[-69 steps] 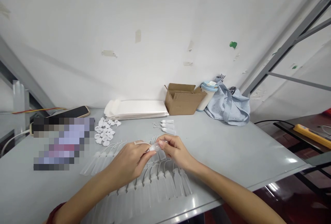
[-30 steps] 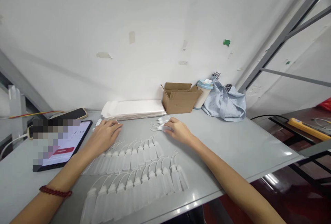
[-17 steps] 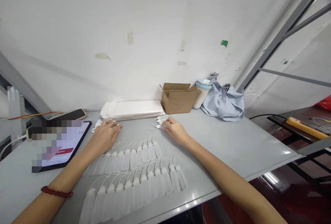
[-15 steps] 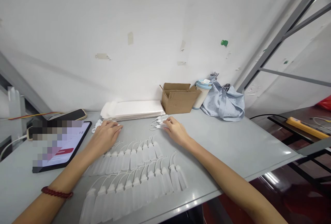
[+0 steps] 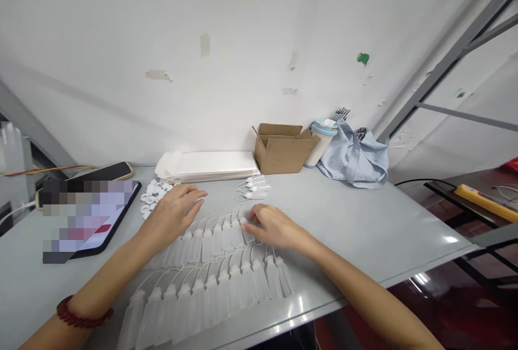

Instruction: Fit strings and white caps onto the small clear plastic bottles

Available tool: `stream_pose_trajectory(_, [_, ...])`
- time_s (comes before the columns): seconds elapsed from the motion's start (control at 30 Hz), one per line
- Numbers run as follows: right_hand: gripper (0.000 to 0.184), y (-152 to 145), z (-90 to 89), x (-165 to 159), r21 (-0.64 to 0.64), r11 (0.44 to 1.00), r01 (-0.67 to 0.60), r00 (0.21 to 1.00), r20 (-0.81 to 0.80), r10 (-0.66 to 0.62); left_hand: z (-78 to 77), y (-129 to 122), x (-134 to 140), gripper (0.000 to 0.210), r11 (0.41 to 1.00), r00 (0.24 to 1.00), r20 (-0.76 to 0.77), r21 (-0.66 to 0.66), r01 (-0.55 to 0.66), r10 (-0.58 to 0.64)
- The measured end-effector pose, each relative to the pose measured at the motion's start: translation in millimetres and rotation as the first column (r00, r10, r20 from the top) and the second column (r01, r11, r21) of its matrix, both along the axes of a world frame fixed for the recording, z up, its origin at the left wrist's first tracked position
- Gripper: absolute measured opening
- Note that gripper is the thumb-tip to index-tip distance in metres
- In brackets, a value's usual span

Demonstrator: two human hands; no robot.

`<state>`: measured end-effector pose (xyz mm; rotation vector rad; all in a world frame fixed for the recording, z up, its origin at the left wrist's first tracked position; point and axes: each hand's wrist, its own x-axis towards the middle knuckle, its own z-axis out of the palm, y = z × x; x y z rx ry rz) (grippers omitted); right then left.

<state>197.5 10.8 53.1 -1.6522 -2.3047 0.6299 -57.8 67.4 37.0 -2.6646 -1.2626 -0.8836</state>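
Two rows of translucent white plastic squeeze bottles with thin curved tubes lie on the grey table: a back row (image 5: 208, 243) and a front row (image 5: 204, 304). My right hand (image 5: 275, 226) is at the right end of the back row, its thumb over the last bottle's neck and its fingers bent but apart from the thumb. My left hand (image 5: 172, 215) hovers above the row's left part, fingers stretched out, holding nothing I can see. Several similar small bottles (image 5: 254, 188) lie in a group beyond my right hand. White ring-like pieces (image 5: 154, 194) are heaped beside my left hand.
A stack of flat white boxes (image 5: 214, 164) lies by the wall, with an open cardboard box (image 5: 281, 156) beside it. Right of that are a cup with a blue lid (image 5: 321, 139) and a blue cloth bag (image 5: 356, 161). A tablet (image 5: 117, 231) and phone (image 5: 113, 172) lie left.
My right hand has moved from the small bottle group back toward me, to the back row's right end. My left hand has shifted slightly right, exposing the white ring pieces. The view has tilted down slightly.
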Motion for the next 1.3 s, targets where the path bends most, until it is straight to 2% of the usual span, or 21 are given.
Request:
stream_pose_trajectory(0.17, [0.026,4,4.9,-2,-0.046,0.999,0.018,1.000,0.017,-0.017,8.6,-10,7,0.026,0.998,0.998,0.028,0.031,0.056,-0.057])
stream_pose_trajectory(0.33, [0.026,6,-1.8,-5,-0.013,0.998,0.064,0.998,0.010,-0.063,8.4,-18,16,0.025,0.995,0.993,0.075,-0.041,0.094,-0.091])
stream_pose_trajectory(0.47, [0.023,11,-8.3,-5,0.003,0.994,0.109,0.991,-0.083,-0.108,4.0,-22,21,0.030,0.987,0.997,0.061,-0.152,0.059,-0.050])
stream_pose_trajectory(0.57, [0.012,13,-7.6,-4,0.019,0.990,0.141,0.966,-0.220,-0.133,3.3,-23,22,0.034,0.971,0.999,0.046,-0.236,0.032,-0.021])
stream_pose_trajectory(0.67, [0.008,11,-3.6,-5,0.051,0.986,0.159,0.919,-0.372,-0.129,6.8,-26,24,0.031,0.948,0.997,0.079,-0.315,0.040,-0.016])
stream_pose_trajectory(0.77, [0.010,6,0.0,-6,0.060,0.991,0.118,0.844,-0.532,-0.068,14.9,-30,29,0.028,0.901,0.988,0.154,-0.430,0.057,0.011])
stream_pose_trajectory(0.9, [0.017,-1,2.9,-8,-0.094,0.995,-0.018,0.701,-0.712,-0.055,27.4,-37,34,0.028,0.801,0.950,0.305,-0.584,0.129,0.069])
stream_pose_trajectory(1.03, [0.019,-3,7.3,-12,-0.244,0.965,-0.101,0.625,-0.770,-0.129,33.4,-41,36,0.029,0.759,0.894,0.437,-0.614,0.216,0.099])
stream_pose_trajectory(1.2, [0.019,-2,10.3,-15,-0.338,0.927,-0.161,0.577,-0.794,-0.189,33.9,-43,37,0.031,0.721,0.895,0.437,-0.648,0.244,0.090])
stream_pose_trajectory(1.3, [0.022,-1,8.8,-16,-0.360,0.914,-0.188,0.519,-0.827,-0.219,35.5,-44,38,0.030,0.717,0.889,0.453,-0.644,0.268,0.074])
